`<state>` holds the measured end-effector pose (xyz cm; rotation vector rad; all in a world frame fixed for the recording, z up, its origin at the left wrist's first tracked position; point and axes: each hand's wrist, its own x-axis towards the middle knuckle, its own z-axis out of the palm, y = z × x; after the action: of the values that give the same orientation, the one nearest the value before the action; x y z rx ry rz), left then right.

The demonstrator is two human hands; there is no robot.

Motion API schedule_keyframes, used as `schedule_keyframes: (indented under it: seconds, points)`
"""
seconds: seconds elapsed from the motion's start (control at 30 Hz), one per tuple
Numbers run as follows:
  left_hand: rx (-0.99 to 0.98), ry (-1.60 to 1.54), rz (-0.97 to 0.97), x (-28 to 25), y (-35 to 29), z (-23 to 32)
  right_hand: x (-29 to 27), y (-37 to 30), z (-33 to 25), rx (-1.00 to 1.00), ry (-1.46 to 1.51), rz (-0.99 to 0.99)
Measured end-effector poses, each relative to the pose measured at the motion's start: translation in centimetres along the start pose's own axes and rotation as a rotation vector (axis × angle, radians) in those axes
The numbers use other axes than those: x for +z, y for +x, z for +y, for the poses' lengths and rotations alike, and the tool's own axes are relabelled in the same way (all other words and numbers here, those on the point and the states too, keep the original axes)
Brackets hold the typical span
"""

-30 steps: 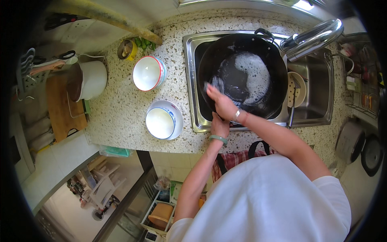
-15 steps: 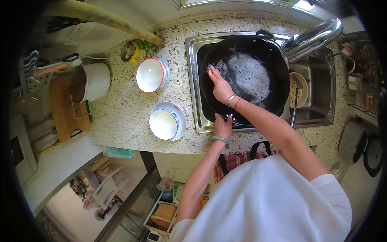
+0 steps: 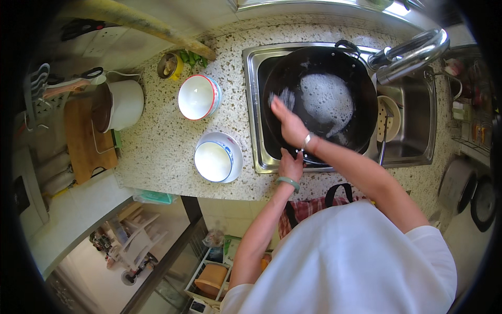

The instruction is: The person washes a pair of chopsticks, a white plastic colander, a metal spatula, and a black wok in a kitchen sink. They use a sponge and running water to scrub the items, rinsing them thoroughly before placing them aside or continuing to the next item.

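Observation:
A large black wok (image 3: 361, 104) sits in the left basin of the sink, with foamy water (image 3: 327, 102) pooled in its bottom. My left hand (image 3: 291, 166), a green bangle on its wrist, is closed round the wok's near handle. Above it my right hand (image 3: 291, 124) presses a silvery scouring pad (image 3: 286, 97) against the wok's left inner wall. Motion smears the pad and the fingertips, and the hand covers part of the pad. The far handle (image 3: 347, 47) of the wok sticks up at the basin's back edge.
A chrome faucet (image 3: 413, 57) reaches over the sink at the right. The right basin holds a cream strainer (image 3: 384, 104) with a long-handled utensil (image 3: 384, 138). On the left counter stand a red-rimmed bowl (image 3: 196, 98), a blue-rimmed bowl (image 3: 213, 161) and a white pot (image 3: 125, 104).
My right hand has shifted slightly down and right along the wok's left wall, its wrist turning. The foam patch has changed shape. My left hand stays at the near handle.

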<state>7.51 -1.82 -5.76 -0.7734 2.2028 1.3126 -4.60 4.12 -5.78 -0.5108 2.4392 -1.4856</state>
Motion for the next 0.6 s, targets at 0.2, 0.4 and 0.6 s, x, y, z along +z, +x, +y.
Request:
schedule_keyframes:
  seconds: [0.2,0.4,0.6]
  points:
    - [0.16,0.11,0.042,0.6,0.0,-0.4,1.0,-1.6,-0.1,-0.104,-0.01,-0.014]
    - [-0.044,0.042,0.02,0.4,-0.1,-0.3,-1.1,4.1,2.9,0.055,-0.129,0.098]
    - [0.038,-0.005,0.046,-0.2,-0.1,0.2,-1.1,-3.5,3.0,-0.012,0.018,-0.217]
